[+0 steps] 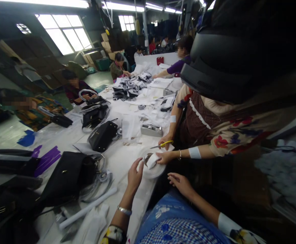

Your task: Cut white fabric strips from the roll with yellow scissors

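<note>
My left hand is raised over the table edge, fingers apart and holding nothing I can see. Its fingertips are close to a wrapped pale coil; whether they touch it, I cannot tell. My right hand hangs in front of my blue apron, with loosely bent fingers and nothing in it. Just beyond, a co-worker's hand holds a folded white piece over the coil. That person's other hand has yellow-handled scissors.
Black handbags and a white tube lie on the table at left. A grey tape dispenser stands beyond the coil. The co-worker in a brown apron is close on my right. Several people sit farther along the table.
</note>
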The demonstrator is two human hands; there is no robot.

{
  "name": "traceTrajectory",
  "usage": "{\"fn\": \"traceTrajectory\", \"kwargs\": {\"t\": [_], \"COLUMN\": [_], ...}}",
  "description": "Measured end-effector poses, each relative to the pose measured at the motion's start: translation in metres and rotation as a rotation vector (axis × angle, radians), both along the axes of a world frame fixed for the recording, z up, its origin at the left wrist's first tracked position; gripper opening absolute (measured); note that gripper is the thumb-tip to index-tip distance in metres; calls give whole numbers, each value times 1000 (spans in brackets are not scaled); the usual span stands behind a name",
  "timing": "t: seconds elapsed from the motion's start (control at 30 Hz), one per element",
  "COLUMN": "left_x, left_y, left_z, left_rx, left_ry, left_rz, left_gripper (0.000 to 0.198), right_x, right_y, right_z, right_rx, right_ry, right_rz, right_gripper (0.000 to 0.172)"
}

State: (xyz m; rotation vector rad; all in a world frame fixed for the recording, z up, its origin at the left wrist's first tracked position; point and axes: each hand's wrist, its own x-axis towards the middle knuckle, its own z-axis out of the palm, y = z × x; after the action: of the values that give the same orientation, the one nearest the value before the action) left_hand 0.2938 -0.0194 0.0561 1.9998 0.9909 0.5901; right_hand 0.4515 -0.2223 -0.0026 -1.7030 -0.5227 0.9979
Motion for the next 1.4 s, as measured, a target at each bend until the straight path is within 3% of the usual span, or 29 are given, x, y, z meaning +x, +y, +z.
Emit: {"fn": "traceTrajectory", "kwargs": {"t": [0.1, 0.3, 0.5, 0.63, 0.8, 1.0, 1.13, 1.4], "left_x": [13, 29, 78, 108, 127, 132, 130, 146], "left_y": [12, 18, 26, 27, 29, 30, 28, 26], "left_z": [-6, -41, -64, -78, -90, -97, -96, -80], "left_rx": [-50, -28, 38, 38, 86, 117, 135, 195], "left_ry": [160, 268, 259, 282, 281, 326, 332, 318], "left_rz": [-77, -105, -284, -305, -333, -325, -373, -446], "left_gripper": [35, 36, 33, 40, 39, 42, 46, 45], "right_x": [3, 6, 16, 22, 28, 33, 31, 20], "right_y": [-5, -17, -20, -26, -44, -64, -43, 43], "right_z": [-8, -25, -32, -32, -32, -37, -38, -33], "right_rx": [-28, -68, -67, -88, -128, -178, -126, 84], "right_ry": [9, 30, 13, 12, 6, 69, 157, 494], "right_rz": [18, 26, 76, 94, 68, -24, -127, -533], "right_gripper": [48, 42, 47, 49, 50, 51, 53, 35]}}
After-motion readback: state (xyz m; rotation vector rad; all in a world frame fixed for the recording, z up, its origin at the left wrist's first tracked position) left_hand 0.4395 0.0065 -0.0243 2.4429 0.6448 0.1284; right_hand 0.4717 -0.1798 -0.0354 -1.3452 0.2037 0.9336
